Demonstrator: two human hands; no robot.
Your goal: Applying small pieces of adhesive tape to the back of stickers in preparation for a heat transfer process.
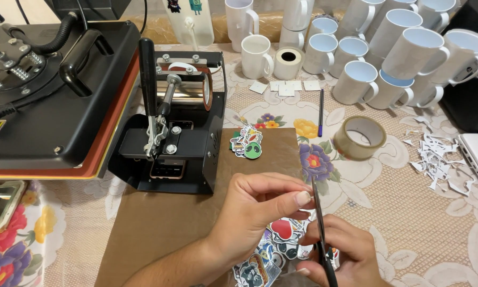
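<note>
While the left hand (260, 204) pinches a printed sticker sheet (281, 239) between thumb and forefinger, the right hand (340, 255) is closed around the handles of a pair of scissors (320, 234), blades pointing away from the body and slightly parted at the sheet's upper edge. The sheet sits at the near edge of the surface (409, 212), over a brown paper mat (159, 218), and is partly hidden by both hands.

Assessment of the cut in hand: the pinch lies very close to the blades, so the forefinger should stay clear of the cutting line. Judged from the colourful figures on the sheet, short snips that follow each outline, with the left hand turning the sheet rather than the scissors twisting, would give a cleaner edge.

Finished cut-outs (247, 142) lie at the far end of the mat, beside a mug press (180, 127). White paper scraps (435, 157) are scattered toward the right edge, near a tape roll (359, 137). White mugs (356, 82) stand along the far edge, with a pen (321, 111) in front of them. A flat heat press (53, 90) occupies the far left corner.
</note>
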